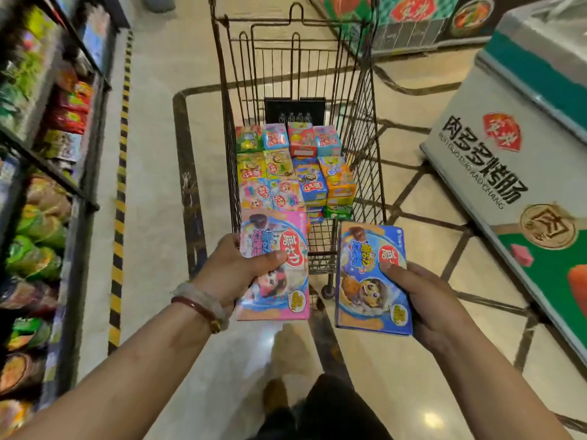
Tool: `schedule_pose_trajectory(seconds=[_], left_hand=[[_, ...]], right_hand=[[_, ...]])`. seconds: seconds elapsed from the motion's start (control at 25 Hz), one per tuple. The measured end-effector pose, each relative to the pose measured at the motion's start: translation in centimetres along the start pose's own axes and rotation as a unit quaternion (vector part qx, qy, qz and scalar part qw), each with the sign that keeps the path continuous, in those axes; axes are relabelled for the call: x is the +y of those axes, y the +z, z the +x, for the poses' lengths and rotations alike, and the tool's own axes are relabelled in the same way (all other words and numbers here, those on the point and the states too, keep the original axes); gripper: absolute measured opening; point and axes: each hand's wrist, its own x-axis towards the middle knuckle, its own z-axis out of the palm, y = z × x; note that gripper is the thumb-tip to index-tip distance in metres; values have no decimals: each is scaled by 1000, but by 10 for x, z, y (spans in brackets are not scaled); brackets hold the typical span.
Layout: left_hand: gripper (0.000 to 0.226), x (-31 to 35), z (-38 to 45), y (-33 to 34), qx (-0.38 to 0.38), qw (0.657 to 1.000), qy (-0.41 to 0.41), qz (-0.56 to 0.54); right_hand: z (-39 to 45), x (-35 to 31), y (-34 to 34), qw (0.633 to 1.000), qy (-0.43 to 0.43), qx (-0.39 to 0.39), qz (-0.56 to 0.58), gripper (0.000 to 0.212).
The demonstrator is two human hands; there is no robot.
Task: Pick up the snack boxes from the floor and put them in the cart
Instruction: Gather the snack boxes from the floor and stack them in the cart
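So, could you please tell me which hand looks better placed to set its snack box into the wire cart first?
Probably the left hand. Its pink cardboard snack box already overlaps the near end of the dark wire shopping cart, while the right hand holds its blue cardboard snack box nearer and further right.

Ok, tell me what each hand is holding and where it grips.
Left hand grips the pink snack box at its left edge; right hand grips the blue snack box at its right edge.
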Motion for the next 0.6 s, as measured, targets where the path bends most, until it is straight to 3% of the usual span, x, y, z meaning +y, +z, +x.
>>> schedule_pose_trajectory(seconds=[0.16, 0.32, 0.4, 0.48, 0.6], left_hand=[[85, 12, 65, 1, -7, 999, -41, 0], [91, 26, 144, 19, 23, 997, -68, -20], [103, 31, 188, 32, 59, 996, -64, -8], [96, 36, 231, 44, 103, 991, -74, 28], [56, 34, 295, 59, 165, 980, -77, 84]], right_hand=[[50, -30, 5, 1000, -2, 18, -5, 17], [127, -68, 8, 1000, 18, 8, 13, 19], [175, -87, 11, 1000, 22, 15, 12, 18], [223, -102, 18, 999, 23, 31, -12, 16], [297, -107, 29, 993, -4, 41, -110, 24]])
